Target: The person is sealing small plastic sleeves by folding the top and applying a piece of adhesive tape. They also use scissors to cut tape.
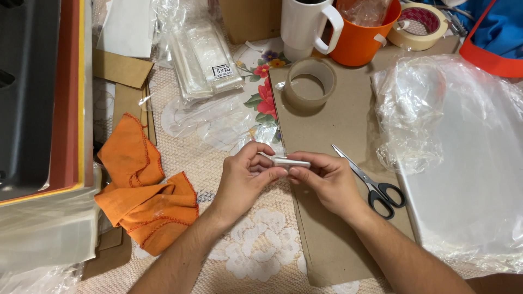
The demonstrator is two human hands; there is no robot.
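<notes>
My left hand (245,177) and my right hand (327,182) meet over the middle of the table and together pinch a small, slim white object (289,161) in clear wrap. Both thumbs and forefingers close on it, the left from the left end, the right from the right end. Underneath lies a brown cardboard sheet (338,125). Black-handled scissors (376,188) lie shut on the cardboard just right of my right hand.
An orange cloth (144,190) lies crumpled at the left. A roll of clear tape (309,84), a white mug (305,24), an orange cup (362,32), masking tape (418,24) and a stack of clear bags (204,57) sit behind. Crinkled plastic sheeting (463,158) covers the right.
</notes>
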